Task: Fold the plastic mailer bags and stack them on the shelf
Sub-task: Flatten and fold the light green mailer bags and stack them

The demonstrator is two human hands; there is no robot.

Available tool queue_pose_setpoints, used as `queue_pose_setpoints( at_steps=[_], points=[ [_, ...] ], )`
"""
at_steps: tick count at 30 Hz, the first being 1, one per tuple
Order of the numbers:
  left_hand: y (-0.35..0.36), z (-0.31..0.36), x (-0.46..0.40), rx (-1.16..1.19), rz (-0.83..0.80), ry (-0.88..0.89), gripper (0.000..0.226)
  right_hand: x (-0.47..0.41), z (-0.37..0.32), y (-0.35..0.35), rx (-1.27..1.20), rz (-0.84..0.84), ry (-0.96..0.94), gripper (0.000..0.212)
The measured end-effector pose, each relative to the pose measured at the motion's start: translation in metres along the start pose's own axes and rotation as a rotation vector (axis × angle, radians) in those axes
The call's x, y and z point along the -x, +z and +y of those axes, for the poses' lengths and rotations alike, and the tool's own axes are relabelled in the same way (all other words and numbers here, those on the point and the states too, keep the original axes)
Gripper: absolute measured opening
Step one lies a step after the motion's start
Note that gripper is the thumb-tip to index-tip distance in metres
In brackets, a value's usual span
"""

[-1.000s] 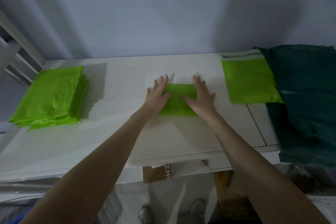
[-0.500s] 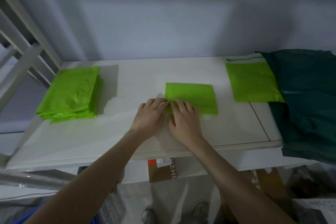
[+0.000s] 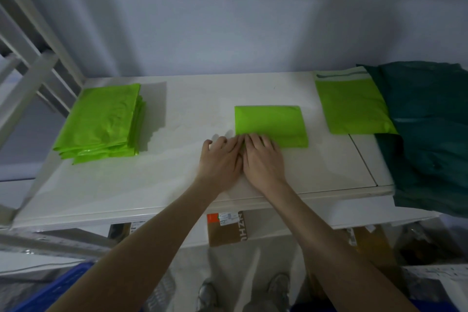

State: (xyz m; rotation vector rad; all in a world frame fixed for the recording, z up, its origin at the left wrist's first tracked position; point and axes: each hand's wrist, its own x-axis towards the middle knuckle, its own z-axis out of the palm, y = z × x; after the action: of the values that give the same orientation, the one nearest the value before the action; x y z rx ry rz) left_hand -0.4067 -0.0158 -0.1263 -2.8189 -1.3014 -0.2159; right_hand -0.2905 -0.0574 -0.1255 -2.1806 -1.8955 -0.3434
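Note:
A folded bright green mailer bag [image 3: 271,123] lies flat in the middle of the white shelf top [image 3: 177,180]. My left hand [image 3: 219,159] and my right hand [image 3: 263,158] sit side by side at its near left corner, fingertips on the bag's near edge, fingers bent. Whether they pinch the edge cannot be made out. A stack of several folded green bags [image 3: 101,121] lies at the left. One unfolded green bag [image 3: 353,109] with a grey flap lies at the right.
A dark green pile of plastic [image 3: 430,134] covers the shelf's right end and hangs over its edge. A white rack frame [image 3: 27,66] stands at the left. Cardboard boxes [image 3: 226,228] sit below the shelf, with my shoes on the floor.
My hands slid from flat on top of the bag, one at each side, back to its near left corner. The view shifted to the left.

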Motion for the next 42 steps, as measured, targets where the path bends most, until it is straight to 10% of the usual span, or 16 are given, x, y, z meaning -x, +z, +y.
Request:
queue_pose_setpoints(
  at_steps=[42],
  points=[
    [0.0,0.03,-0.024,-0.058,-0.061,-0.041,0.071,0.024,0.105,-0.016,0.034,-0.135,0.216,0.048]
  ],
)
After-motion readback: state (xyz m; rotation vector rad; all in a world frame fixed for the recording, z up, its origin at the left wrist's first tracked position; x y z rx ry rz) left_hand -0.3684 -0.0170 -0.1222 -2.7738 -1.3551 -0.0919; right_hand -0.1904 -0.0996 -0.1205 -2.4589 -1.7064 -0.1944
